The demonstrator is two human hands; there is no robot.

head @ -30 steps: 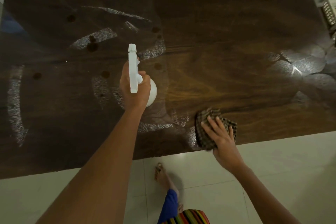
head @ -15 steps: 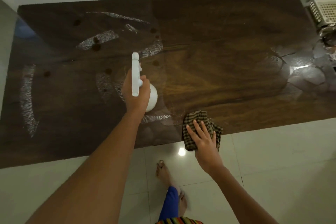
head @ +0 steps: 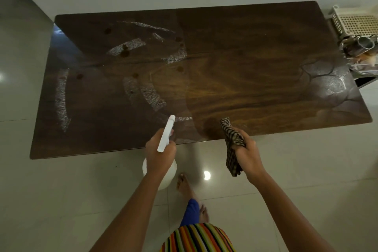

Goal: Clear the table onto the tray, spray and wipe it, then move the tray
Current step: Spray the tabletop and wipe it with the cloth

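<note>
Dark wood worktop (head: 235, 63), streaked white at left end; left hand (head: 160, 154) clamps white spray bottle (head: 166, 136), right hand (head: 248, 155) clenches checked cloth (head: 232, 139); white perforated basket (head: 356, 23) beyond right edge.

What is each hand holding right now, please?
Left hand: closed around the white spray bottle.
Right hand: closed on the checked cloth, lifted off the table.

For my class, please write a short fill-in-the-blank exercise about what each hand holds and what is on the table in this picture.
1. The left hand grips a white spray ____.
2. The right hand holds a checked ____, lifted off the table.
3. White streaks mark the table's ____ half.
4. A white basket sits past the table's ____ end.

Missing words: bottle; cloth; left; right
</note>
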